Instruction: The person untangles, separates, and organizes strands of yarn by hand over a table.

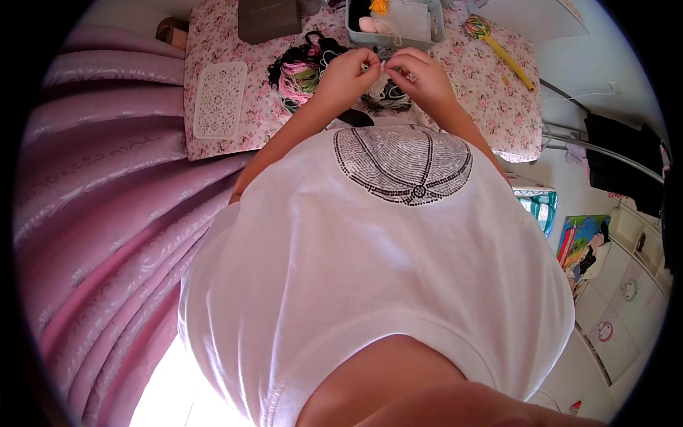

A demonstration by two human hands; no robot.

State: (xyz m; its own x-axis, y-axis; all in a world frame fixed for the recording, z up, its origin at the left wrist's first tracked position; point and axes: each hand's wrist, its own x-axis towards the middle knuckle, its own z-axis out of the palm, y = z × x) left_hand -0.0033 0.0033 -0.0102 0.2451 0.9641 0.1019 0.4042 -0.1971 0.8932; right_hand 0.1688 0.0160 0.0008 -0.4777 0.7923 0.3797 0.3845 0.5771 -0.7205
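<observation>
My left hand [347, 75] and my right hand [423, 75] meet over the table, fingertips pinched close together. Between them shows a thin white strand of yarn [382, 66], small and partly hidden by the fingers. Just left of my left hand lies a tangled heap of pink, green and black yarn [297, 80]. Beneath both hands is a bundle of black and white yarn [390, 97], partly covered by my fingers.
A floral cloth covers the table [484, 107]. On it are a white lattice tray [220, 99], a dark box [269, 20], a grey basket [435, 32] holding yarn, and a yellow stick with a multicoloured ball [509, 60]. Pink curtains [107, 156] hang at the left.
</observation>
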